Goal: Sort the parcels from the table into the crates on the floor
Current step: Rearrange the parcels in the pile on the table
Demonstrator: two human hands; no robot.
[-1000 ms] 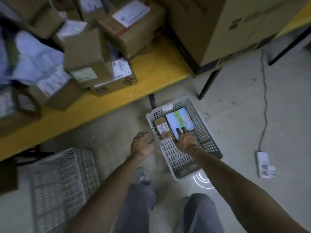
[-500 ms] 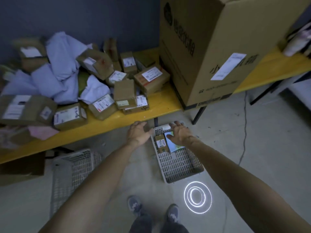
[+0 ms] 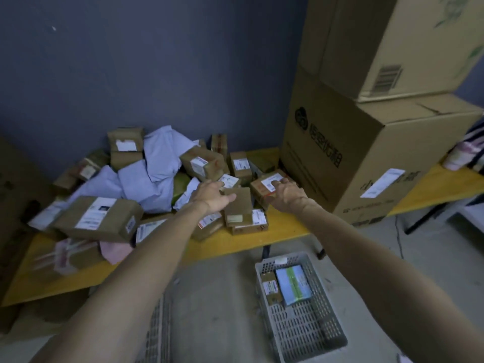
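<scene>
Two bare hands are reaching over brown cardboard parcels (image 3: 237, 205) with white shipping labels, print unreadable, heaped on the yellow table (image 3: 235, 243) against a dark blue wall. The left hand (image 3: 210, 196) is hovering, fingers loosely spread; the right hand (image 3: 285, 196) is resting curled fingers on a labelled box (image 3: 263, 188). A grey slotted crate (image 3: 301, 323) is sitting on the concrete floor, holding a small brown box (image 3: 271, 286) and a blue-green packet (image 3: 293, 284).

2 large cardboard cartons (image 3: 366, 142) stacked at the worktop's right end, upper one (image 3: 387, 43) offset. Dark blue wall (image 3: 157, 61) behind. Grey concrete floor (image 3: 419, 258); thin cable (image 3: 398, 239) trailing across it. Striped item (image 3: 463, 153) far right, blurred.
</scene>
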